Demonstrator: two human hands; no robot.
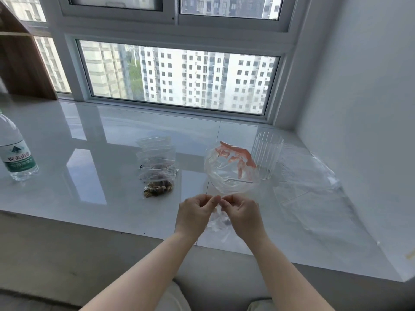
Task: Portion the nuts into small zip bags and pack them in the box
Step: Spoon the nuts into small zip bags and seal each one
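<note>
My left hand [194,213] and my right hand [243,215] meet just above the sill's front edge. Both pinch the top of a small clear zip bag [219,221] that hangs between them with a few dark nuts inside. Beyond my hands sits a large clear plastic bag with orange print [231,168], crumpled and open. To the left lies a pile of small zip bags [157,164]; the nearest one [159,187] holds brown nuts. No box shows in view.
A ribbed clear glass [266,156] stands behind the big bag. Flat clear plastic sheeting [314,189] spreads at the right by the wall. A water bottle [15,153] stands far left on the white sill [89,176], below the window.
</note>
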